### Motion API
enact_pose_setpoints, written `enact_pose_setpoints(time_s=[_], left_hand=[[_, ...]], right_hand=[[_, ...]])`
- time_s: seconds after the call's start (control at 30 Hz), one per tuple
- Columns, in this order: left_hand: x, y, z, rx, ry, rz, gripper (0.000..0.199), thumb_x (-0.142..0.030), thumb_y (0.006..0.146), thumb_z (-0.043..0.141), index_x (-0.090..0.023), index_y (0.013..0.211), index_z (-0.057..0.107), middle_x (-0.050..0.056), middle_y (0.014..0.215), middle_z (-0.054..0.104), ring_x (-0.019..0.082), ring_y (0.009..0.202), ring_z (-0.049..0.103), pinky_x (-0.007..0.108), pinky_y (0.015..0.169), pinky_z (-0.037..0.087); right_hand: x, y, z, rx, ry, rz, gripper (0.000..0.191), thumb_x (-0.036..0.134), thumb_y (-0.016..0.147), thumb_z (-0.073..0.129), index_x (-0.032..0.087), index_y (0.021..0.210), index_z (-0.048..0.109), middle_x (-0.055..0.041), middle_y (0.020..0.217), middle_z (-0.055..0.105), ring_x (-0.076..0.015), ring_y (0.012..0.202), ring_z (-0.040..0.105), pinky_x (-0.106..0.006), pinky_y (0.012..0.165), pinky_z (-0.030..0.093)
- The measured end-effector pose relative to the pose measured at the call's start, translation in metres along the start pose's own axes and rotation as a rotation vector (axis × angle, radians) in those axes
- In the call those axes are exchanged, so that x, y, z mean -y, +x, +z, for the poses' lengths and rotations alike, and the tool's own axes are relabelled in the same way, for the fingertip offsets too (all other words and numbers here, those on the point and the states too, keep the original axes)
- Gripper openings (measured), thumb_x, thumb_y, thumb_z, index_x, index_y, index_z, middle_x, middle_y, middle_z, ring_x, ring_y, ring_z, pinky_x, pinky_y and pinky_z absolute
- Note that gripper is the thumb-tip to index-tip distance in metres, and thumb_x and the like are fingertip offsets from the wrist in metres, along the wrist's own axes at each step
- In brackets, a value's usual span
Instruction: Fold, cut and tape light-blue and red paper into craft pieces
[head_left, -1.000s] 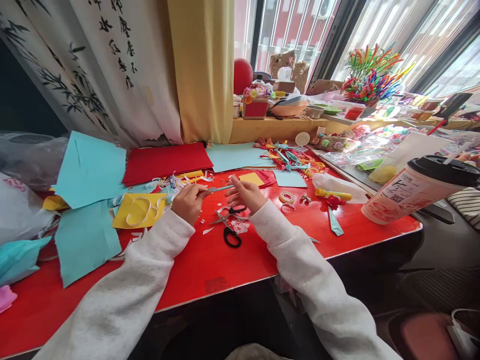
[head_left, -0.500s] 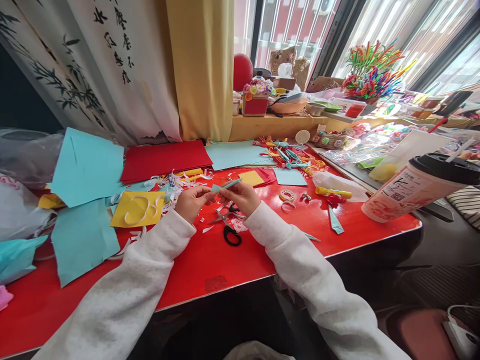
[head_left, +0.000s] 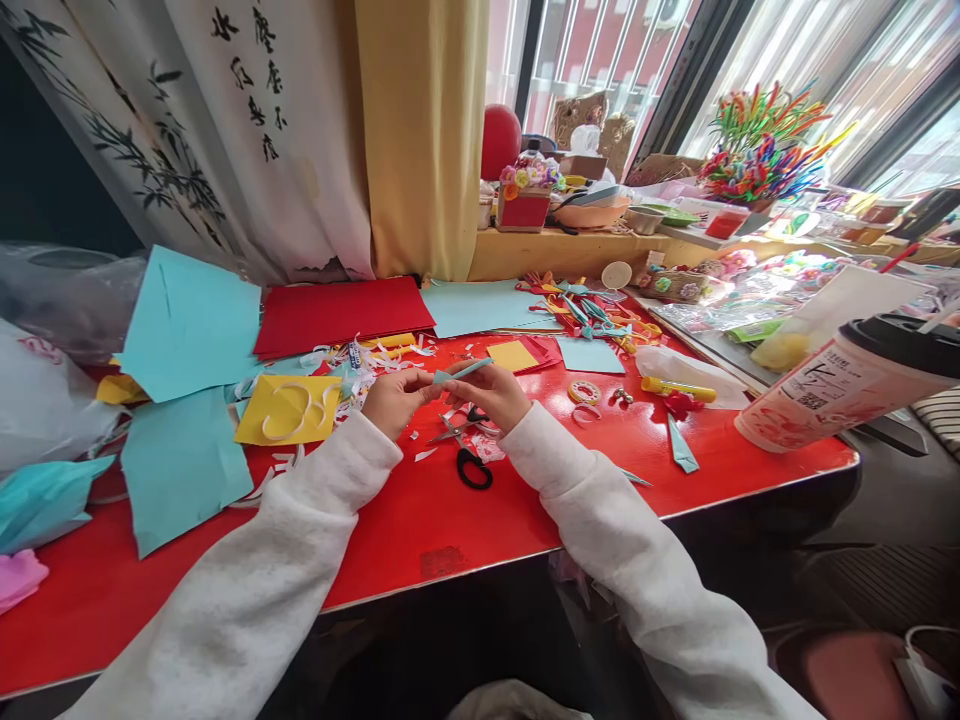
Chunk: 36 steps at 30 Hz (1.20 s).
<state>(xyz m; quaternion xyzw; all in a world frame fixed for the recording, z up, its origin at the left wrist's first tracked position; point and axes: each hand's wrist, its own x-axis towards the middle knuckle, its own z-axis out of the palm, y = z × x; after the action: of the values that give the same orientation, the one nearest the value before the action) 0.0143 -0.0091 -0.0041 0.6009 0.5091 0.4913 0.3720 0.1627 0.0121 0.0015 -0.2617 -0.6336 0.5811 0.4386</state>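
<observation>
Between my two hands is a small folded light-blue paper piece [head_left: 472, 368], narrow and pointing up to the right. My left hand [head_left: 394, 402] pinches its left end with thumb and fingertips. On its right part, my right hand [head_left: 496, 396] is closed, fingers bent around the paper. Just below the hands, black-handled scissors [head_left: 474, 468] lie with blades spread on the red table [head_left: 390, 550]. White and pink paper scraps lie around the blades. Behind my right hand is a yellow paper square [head_left: 512, 356] on red paper.
Light-blue sheets [head_left: 187, 470] and a yellow sheet [head_left: 286, 408] lie at the left, with red sheets [head_left: 345, 318] behind. At the right are a tape roll [head_left: 583, 392], a yellow glue stick [head_left: 679, 388] and a large tilted cup [head_left: 832, 385]. Plastic bags sit at the far left.
The whole view has shifted slightly, so the table and objects appear a little further right. Both hands keep their hold on the blue paper piece, with hardly any change in their pose.
</observation>
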Motion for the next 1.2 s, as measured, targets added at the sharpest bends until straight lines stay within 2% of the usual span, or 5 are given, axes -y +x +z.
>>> enact_pose_setpoints(time_s=[0.3,0.5,0.63,0.87,1.2], left_hand=[[-0.002,-0.004,0.007,0.021,-0.023,0.054,0.024,-0.036,0.061,0.06,-0.015,0.073,0.06,0.002,0.07,0.06,0.013,0.068,0.053,0.025,0.064,0.04],[0.004,-0.003,0.01,-0.084,0.01,0.076,0.023,-0.036,0.06,0.061,-0.016,0.068,0.055,0.0,0.066,0.057,0.012,0.063,0.053,0.025,0.061,0.041],[0.004,-0.005,0.012,-0.151,0.133,0.12,0.024,-0.038,0.059,0.061,-0.017,0.069,0.054,-0.001,0.066,0.055,0.012,0.062,0.052,0.025,0.059,0.04],[-0.002,-0.01,0.012,-0.109,0.366,0.188,0.022,-0.04,0.064,0.056,-0.018,0.067,0.059,0.0,0.067,0.056,0.012,0.061,0.048,0.024,0.059,0.036],[-0.005,-0.002,0.004,0.187,-0.033,-0.04,0.024,-0.032,0.051,0.068,-0.014,0.064,0.059,-0.002,0.061,0.052,0.01,0.059,0.045,0.024,0.059,0.036]], right_hand=[[-0.005,0.002,-0.002,-0.025,-0.007,-0.014,0.024,0.032,0.065,0.058,0.012,0.072,0.047,0.0018,0.055,0.053,-0.0079,0.047,0.053,-0.021,0.046,0.045],[-0.006,0.002,-0.001,-0.076,0.006,-0.025,0.043,0.03,0.061,0.061,0.017,0.095,0.04,0.0054,0.055,0.052,-0.0089,0.047,0.053,-0.023,0.048,0.046],[-0.006,0.002,-0.002,-0.08,-0.045,-0.018,0.029,0.038,0.065,0.056,0.017,0.078,0.041,0.0041,0.056,0.05,-0.0071,0.046,0.049,-0.021,0.045,0.042],[-0.007,0.002,-0.008,-0.076,-0.245,-0.104,0.025,0.038,0.067,0.054,0.015,0.069,0.046,0.0038,0.058,0.044,-0.0048,0.049,0.04,-0.019,0.046,0.034],[0.002,0.0,-0.005,-0.025,-0.051,-0.066,0.026,0.033,0.061,0.061,0.015,0.079,0.052,-0.0007,0.07,0.055,-0.0093,0.064,0.053,-0.023,0.06,0.044]])
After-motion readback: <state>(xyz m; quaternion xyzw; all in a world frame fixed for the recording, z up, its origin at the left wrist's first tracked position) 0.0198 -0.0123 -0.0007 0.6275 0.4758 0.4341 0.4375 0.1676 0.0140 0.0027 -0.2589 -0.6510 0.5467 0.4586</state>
